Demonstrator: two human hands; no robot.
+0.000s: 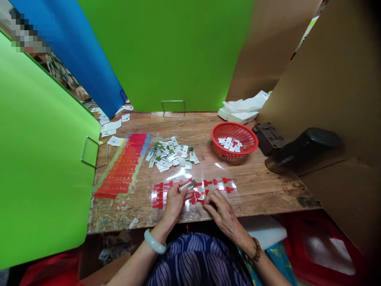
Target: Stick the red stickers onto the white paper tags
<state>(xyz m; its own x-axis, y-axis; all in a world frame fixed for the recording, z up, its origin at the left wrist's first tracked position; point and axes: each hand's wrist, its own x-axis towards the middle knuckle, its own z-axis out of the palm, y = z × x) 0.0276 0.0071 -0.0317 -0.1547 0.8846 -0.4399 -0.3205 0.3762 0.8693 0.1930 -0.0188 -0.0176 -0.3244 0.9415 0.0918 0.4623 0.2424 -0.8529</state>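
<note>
The left hand [175, 200] pinches a small grey-white card tab [191, 184] in its grip, just above the clear plastic sheet of red stickers [218, 183]. The right hand [222, 210] rests curled on that sheet, and I cannot tell what its grip holds.

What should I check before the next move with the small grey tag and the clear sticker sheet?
1. Left hand pinches the small grey rectangular tag: ok.
2. Right hand rests on the clear plastic sheet of red T-shaped stickers: ok.
3. Sticker pinched in right hand: cannot tell.
4. Sheet flat on the worn wooden table, red stickers on it: ok.
5. Pile of small white-and-green tags apart from the sheet: ok.
6. Red round plastic basket part-filled, room left: ok.
</note>
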